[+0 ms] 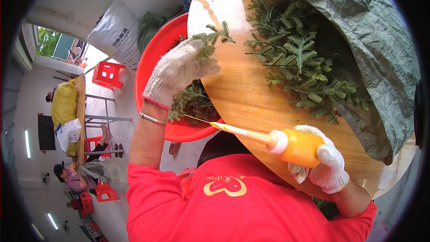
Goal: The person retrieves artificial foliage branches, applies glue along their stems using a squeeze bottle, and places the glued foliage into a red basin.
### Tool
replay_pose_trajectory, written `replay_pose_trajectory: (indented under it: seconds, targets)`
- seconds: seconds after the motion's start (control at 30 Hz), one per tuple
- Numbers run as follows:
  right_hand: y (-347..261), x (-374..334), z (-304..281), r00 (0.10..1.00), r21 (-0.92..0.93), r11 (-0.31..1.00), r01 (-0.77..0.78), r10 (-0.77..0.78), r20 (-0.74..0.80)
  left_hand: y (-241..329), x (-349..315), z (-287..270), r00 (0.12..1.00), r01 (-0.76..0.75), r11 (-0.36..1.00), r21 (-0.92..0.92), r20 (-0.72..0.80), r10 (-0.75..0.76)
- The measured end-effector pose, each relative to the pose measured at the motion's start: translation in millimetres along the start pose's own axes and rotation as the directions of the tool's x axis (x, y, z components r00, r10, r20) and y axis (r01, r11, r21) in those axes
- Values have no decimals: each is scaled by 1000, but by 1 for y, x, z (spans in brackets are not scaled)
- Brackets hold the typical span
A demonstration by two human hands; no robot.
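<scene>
On round wooden table [251, 98], green sprigs [300, 67]

A white knitted cotton glove with a pink cuff band covers the left hand [179, 71], which grips a dark green fern-like sprig [214, 36]; a silver bangle [152, 118] circles the wrist. The right hand [324, 166], also in a white knitted glove, holds an orange squeeze bottle with a white collar and yellow nozzle [286, 145]. The round wooden tabletop [242, 89] shows honey-brown grain. More green fronds [300, 58] lie under a grey-green tarpaulin [371, 40]. The round plastic basin [154, 62] is bright red, as is the shirt with a gold heart emblem [224, 197].
</scene>
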State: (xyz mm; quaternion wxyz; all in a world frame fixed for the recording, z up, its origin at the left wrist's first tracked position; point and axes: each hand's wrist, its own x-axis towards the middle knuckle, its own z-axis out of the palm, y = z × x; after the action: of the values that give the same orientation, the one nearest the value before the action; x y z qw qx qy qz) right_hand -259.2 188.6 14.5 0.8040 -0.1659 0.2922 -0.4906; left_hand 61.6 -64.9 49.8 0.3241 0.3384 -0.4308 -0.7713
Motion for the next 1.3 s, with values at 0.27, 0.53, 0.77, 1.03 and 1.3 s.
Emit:
replay_pose_trajectory:
  seconds: [0.27, 0.53, 0.77, 1.03, 1.3]
  targets:
    - [-2, 4, -2, 994, -16, 996, 92, -92, -61, -37, -54, 27, 989, 11, 999, -45, -149, -18]
    - [8, 0, -3, 915, -139, 944, 300, -326, -236, -55, -71, 43, 996, -76, 986, -151, -58, 68]
    - [8, 27, 57, 892, -270, 875, 401, -440, -102, -72, -65, 53, 982, 188, 752, -632, 138, -129]
    - [19, 57, 74, 772, -516, 653, 554, -636, 24, -81, -86, 70, 958, 244, 881, -405, 240, -155]
    - [18, 58, 51, 891, -312, 865, 392, -442, -106, -87, -87, 50, 908, 305, 941, -146, 343, -241]
